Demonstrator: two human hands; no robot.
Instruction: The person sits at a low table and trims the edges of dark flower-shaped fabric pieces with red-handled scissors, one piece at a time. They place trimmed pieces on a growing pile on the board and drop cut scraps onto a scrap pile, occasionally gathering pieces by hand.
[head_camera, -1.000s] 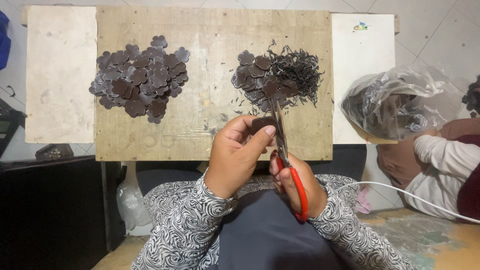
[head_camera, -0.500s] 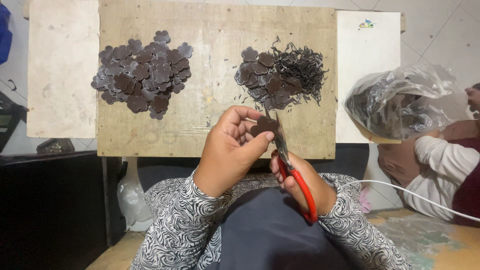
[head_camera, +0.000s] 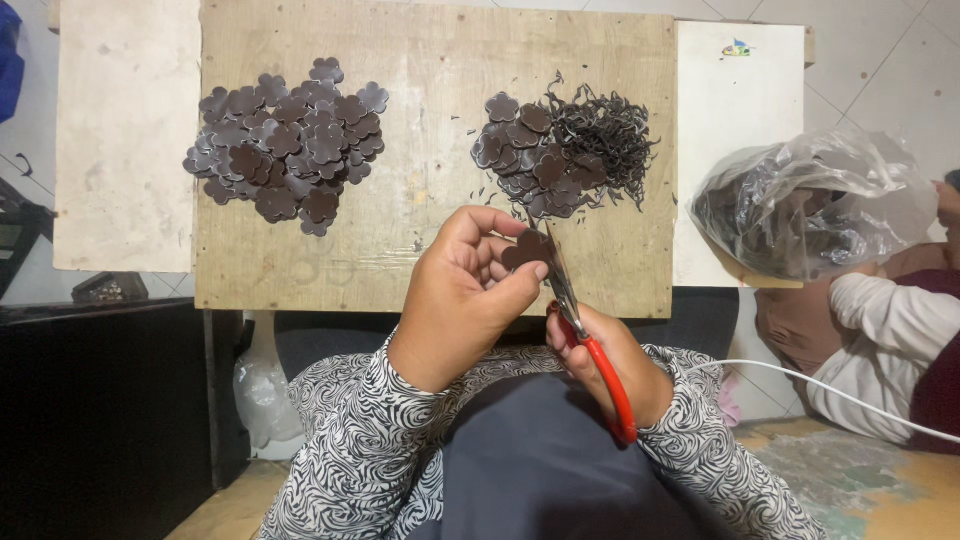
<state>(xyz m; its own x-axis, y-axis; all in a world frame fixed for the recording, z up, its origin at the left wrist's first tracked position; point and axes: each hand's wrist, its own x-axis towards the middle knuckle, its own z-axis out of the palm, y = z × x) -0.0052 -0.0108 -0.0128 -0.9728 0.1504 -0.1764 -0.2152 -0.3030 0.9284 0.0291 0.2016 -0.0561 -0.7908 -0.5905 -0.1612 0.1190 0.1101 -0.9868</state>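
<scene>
My left hand (head_camera: 465, 295) pinches a small dark brown flower-shaped piece (head_camera: 526, 249) between thumb and fingers, just above the near edge of a plywood board (head_camera: 430, 190). My right hand (head_camera: 605, 355) grips red-handled scissors (head_camera: 590, 345), whose blades touch the piece's right edge. On the board lie a pile of several flower pieces (head_camera: 290, 145) at left, and at right a second pile (head_camera: 525, 160) mixed with thin dark trimmings (head_camera: 605, 135).
A pale board (head_camera: 125, 130) lies left of the plywood and a white one (head_camera: 735, 120) right of it. A clear plastic bag of dark pieces (head_camera: 810, 205) sits at right beside another person's sleeve (head_camera: 890, 320). A white cable (head_camera: 830, 390) crosses lower right.
Both hands stay together over the board's near edge. The flower piece has turned a little in my left fingers against the scissor blades. The view has shifted slightly.
</scene>
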